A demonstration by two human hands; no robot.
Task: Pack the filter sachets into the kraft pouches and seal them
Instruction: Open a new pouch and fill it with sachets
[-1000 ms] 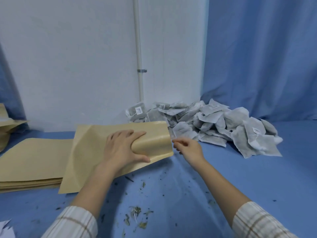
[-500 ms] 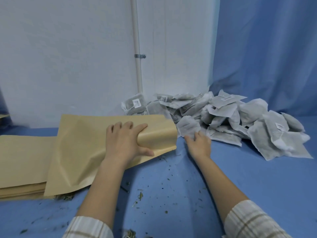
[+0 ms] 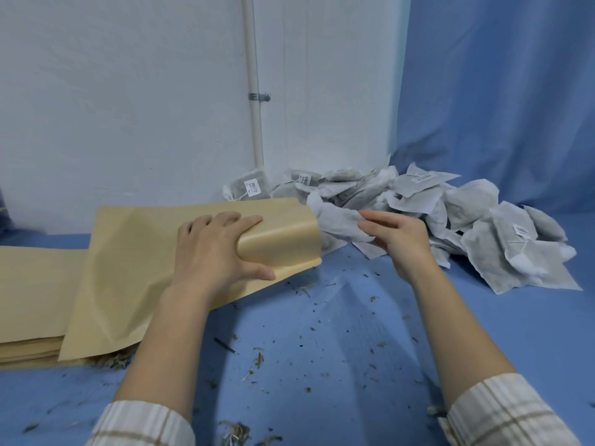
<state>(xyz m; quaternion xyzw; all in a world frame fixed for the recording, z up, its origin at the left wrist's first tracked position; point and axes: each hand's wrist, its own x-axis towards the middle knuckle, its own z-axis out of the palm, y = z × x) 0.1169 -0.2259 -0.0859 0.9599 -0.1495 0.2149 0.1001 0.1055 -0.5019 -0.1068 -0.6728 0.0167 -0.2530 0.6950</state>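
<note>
Blue-covered table (image 3: 483,333): pouch stack (image 3: 29,300), sachet heap (image 3: 467,226), scattered herb crumbs (image 3: 257,360).

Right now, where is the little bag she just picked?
The sachet is centre-right in the head view, pinched in the right hand at the kraft pouch mouth.

A makeshift packing workroom: blue cloth-covered table (image 3: 354,365), heaped sachets (image 3: 483,233), stacked kraft pouches (image 3: 29,300), bare white wall (image 3: 128,107)

Left grip (image 3: 216,249) curled, thumb underneath, clamping; right grip (image 3: 397,239) pinching; forearms extended forward.
</note>
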